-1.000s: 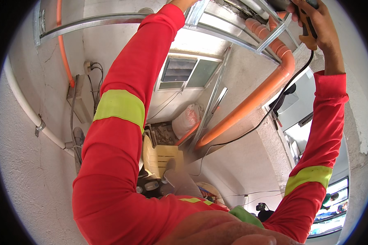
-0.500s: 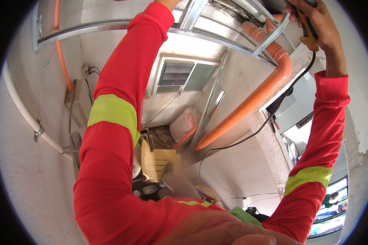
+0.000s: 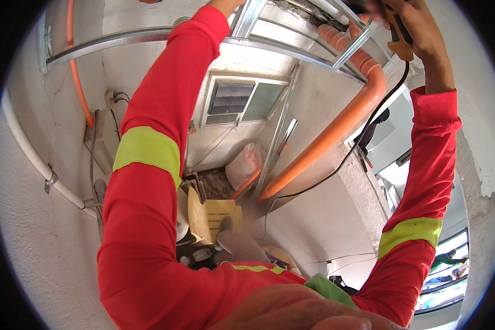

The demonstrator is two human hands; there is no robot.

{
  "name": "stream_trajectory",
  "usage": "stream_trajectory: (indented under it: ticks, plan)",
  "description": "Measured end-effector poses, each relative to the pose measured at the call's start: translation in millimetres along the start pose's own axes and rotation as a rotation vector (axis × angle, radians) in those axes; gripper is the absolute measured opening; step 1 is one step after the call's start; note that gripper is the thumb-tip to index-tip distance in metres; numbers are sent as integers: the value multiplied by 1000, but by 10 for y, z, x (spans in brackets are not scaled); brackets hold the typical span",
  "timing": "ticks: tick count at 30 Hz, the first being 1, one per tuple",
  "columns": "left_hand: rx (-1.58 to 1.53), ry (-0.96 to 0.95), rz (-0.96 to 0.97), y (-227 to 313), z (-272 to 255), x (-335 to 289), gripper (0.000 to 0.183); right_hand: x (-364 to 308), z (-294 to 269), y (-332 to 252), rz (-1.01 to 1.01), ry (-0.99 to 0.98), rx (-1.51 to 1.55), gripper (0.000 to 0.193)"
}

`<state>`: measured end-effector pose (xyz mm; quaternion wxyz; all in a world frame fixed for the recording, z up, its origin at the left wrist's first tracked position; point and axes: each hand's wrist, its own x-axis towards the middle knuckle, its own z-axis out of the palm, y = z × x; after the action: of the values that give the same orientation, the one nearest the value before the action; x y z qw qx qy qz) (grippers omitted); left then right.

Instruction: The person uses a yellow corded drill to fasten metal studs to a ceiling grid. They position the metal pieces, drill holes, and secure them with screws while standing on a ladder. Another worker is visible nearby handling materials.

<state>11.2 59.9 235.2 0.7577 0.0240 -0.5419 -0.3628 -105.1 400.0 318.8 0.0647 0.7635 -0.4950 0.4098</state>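
My right hand [image 3: 421, 33] is raised to the upper right, its fingers wrapped round the handle of a corded power tool [image 3: 401, 50], black and yellow-orange. The tool's working end is cut off by the top edge, so its exact kind does not show. A black cord [image 3: 363, 135] hangs from the handle and curves down past a wide orange pipe. My left hand [image 3: 225, 5] reaches up beside a galvanized metal frame [image 3: 110, 39]; only its wrist end shows, and the fingers lie beyond the top edge. Metal cross pieces [image 3: 353, 48] of the frame stand close to my right hand.
The wide orange pipe [image 3: 324, 151] slants down the corner beside upright metal profiles [image 3: 275, 137]. Below are a yellow plastic chair [image 3: 201, 217], a whitish sack [image 3: 245, 166] and rubble [image 3: 213, 184]. A window [image 3: 245, 100] sits in the far wall. A white pipe [image 3: 30, 146] runs along the left wall.
The whole view has shifted slightly. My right hand and the power tool sit a little higher and further left in the picture, still gripped. My left arm keeps nearly the same raised pose.
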Motion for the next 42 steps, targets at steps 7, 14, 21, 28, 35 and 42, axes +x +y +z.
stream_trajectory:
  ticks: [7, 14, 21, 28, 35, 42]
  plan:
    - [-24, -100, 46, -553, -53, 230, 66, 35, -50, -65, 57, -3, -22, 41]
    - [71, -73, 108, -487, -39, 192, 103, 19, 43, -54, 19, 9, 19, 41]
    - [-140, -54, -180, 114, 10, -205, 101, -59, 121, 10, -2, 63, -54, 38]
    - [-95, -89, -68, -83, -28, -66, 86, -26, 78, 34, -1, 51, -98, 39]
    - [55, -108, 29, -180, -47, 52, 74, -32, 65, 42, -13, 34, -1, 40]
    - [395, 5, 326, -280, -57, 83, 61, 28, 9, -8, -21, 17, -146, 44]
